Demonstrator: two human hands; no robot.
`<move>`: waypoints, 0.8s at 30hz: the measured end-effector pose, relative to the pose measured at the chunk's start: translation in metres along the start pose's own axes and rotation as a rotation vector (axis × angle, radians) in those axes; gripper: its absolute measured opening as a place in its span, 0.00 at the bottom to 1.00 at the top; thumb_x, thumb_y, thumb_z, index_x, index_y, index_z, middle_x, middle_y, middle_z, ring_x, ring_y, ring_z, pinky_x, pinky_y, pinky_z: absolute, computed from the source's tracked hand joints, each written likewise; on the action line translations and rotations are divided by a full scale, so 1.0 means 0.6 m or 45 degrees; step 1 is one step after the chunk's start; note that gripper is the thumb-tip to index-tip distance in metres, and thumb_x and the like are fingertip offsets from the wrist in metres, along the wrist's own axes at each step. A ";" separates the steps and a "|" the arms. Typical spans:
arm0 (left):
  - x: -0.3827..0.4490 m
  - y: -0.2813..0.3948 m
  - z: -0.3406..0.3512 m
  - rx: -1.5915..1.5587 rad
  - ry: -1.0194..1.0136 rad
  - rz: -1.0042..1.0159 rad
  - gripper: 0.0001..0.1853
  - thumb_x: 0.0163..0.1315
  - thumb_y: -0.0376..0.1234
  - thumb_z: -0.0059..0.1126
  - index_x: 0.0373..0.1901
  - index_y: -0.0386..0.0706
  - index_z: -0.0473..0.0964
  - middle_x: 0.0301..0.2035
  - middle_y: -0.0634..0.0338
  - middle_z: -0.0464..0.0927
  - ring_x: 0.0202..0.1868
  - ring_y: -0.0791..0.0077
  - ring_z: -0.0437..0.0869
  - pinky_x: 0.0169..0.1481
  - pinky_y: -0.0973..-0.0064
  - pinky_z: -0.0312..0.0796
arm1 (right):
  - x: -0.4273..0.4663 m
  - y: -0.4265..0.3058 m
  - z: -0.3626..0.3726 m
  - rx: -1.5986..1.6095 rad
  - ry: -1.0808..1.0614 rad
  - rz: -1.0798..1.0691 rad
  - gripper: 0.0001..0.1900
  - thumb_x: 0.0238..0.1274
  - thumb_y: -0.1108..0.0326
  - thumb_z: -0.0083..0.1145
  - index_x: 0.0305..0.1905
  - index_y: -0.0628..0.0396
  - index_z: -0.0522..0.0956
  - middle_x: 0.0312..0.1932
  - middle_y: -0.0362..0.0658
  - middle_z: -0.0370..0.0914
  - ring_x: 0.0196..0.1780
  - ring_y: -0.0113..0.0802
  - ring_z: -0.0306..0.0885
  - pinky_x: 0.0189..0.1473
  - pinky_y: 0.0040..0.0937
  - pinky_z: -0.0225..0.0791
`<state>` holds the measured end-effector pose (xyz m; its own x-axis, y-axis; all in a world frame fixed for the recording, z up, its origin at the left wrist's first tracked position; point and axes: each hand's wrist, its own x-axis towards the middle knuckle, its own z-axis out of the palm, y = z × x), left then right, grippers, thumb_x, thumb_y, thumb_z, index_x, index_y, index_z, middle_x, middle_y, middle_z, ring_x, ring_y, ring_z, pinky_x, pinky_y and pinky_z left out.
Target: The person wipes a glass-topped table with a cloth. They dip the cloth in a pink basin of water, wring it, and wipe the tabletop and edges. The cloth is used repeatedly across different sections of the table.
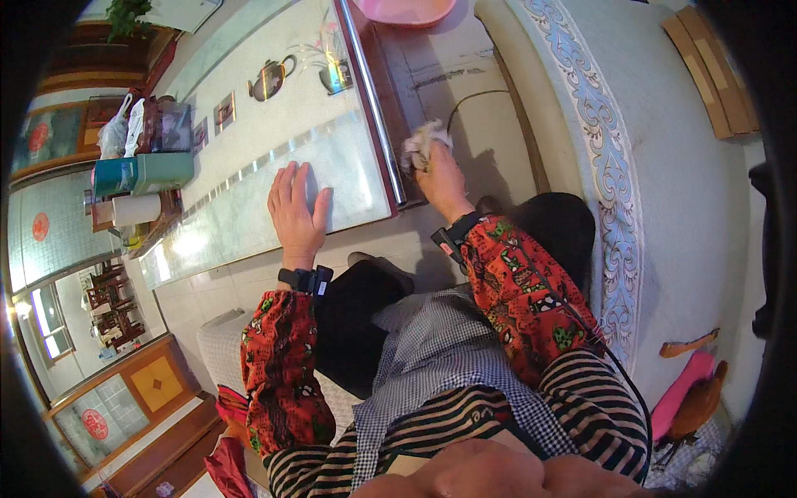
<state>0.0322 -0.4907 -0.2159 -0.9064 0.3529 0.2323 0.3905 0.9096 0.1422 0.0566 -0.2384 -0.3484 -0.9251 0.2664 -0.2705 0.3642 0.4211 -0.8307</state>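
My left hand [297, 211] rests palm down near the corner of a glass-topped table [342, 168], its fingers slightly spread and nothing in it. Beyond the table's side edge, my right hand [445, 183] grips a crumpled whitish cloth [428, 142]. A shiny metal rail [375, 106] runs along that side, just left of the cloth. Below the rail is a dark reddish-brown side panel [387, 75], and whether the cloth touches it I cannot tell. Pictures of a teapot [269, 79] and a potted plant [337, 76] show on the tabletop.
A pink basin [408, 12] sits past the rail's far end. At the table's left stand a green box [165, 172] and a paper roll [136, 210]. A sofa or bed with blue scroll trim [613, 205] borders the right. A dark cable [476, 95] crosses the floor area.
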 end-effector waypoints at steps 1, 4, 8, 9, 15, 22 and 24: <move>0.000 0.001 -0.001 0.009 -0.008 -0.002 0.30 0.67 0.47 0.59 0.67 0.44 0.72 0.67 0.51 0.70 0.72 0.48 0.66 0.75 0.53 0.55 | 0.003 -0.009 0.008 -0.022 -0.036 -0.197 0.29 0.58 0.70 0.65 0.66 0.53 0.71 0.63 0.53 0.74 0.64 0.59 0.72 0.65 0.50 0.69; -0.001 0.003 -0.004 0.008 -0.030 -0.010 0.30 0.67 0.46 0.60 0.68 0.43 0.72 0.67 0.50 0.70 0.72 0.48 0.66 0.76 0.53 0.54 | 0.020 -0.013 0.024 0.014 -0.184 -0.750 0.30 0.57 0.68 0.67 0.66 0.52 0.72 0.69 0.51 0.67 0.74 0.59 0.60 0.73 0.51 0.62; 0.000 0.008 -0.008 0.018 -0.050 -0.007 0.30 0.67 0.44 0.60 0.68 0.41 0.72 0.68 0.48 0.69 0.72 0.46 0.65 0.76 0.52 0.54 | 0.081 0.003 0.046 -0.082 -0.194 -1.135 0.28 0.56 0.67 0.64 0.65 0.51 0.74 0.70 0.48 0.67 0.76 0.56 0.59 0.73 0.56 0.61; 0.000 0.009 -0.009 0.013 -0.060 -0.010 0.30 0.67 0.44 0.60 0.68 0.41 0.72 0.68 0.48 0.69 0.72 0.46 0.65 0.76 0.52 0.54 | 0.104 0.001 0.061 -0.152 -0.121 -1.153 0.27 0.57 0.66 0.62 0.65 0.51 0.75 0.70 0.48 0.68 0.76 0.56 0.60 0.73 0.57 0.61; 0.005 0.010 -0.011 0.004 -0.084 0.008 0.31 0.66 0.44 0.59 0.68 0.40 0.71 0.68 0.47 0.68 0.73 0.44 0.64 0.76 0.51 0.54 | 0.308 -0.060 0.145 -0.332 0.239 -1.030 0.22 0.62 0.65 0.54 0.60 0.57 0.78 0.69 0.45 0.70 0.74 0.50 0.63 0.72 0.57 0.60; 0.004 0.013 -0.015 0.015 -0.115 -0.003 0.31 0.66 0.44 0.58 0.68 0.39 0.71 0.69 0.46 0.68 0.73 0.44 0.64 0.76 0.52 0.54 | 0.317 -0.055 0.155 -0.490 0.145 -1.215 0.19 0.60 0.63 0.54 0.54 0.54 0.82 0.57 0.45 0.80 0.67 0.46 0.70 0.71 0.49 0.58; 0.005 0.014 -0.014 0.009 -0.104 0.006 0.31 0.67 0.44 0.58 0.68 0.39 0.71 0.69 0.46 0.68 0.73 0.44 0.64 0.76 0.52 0.54 | 0.280 -0.042 0.145 -0.636 0.006 -1.332 0.19 0.60 0.60 0.53 0.55 0.51 0.82 0.56 0.44 0.80 0.66 0.46 0.70 0.73 0.49 0.56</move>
<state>0.0344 -0.4837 -0.2056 -0.9147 0.3738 0.1534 0.3941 0.9091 0.1347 -0.1175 -0.2798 -0.4153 -0.7992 -0.4120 0.4378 -0.5762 0.7326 -0.3623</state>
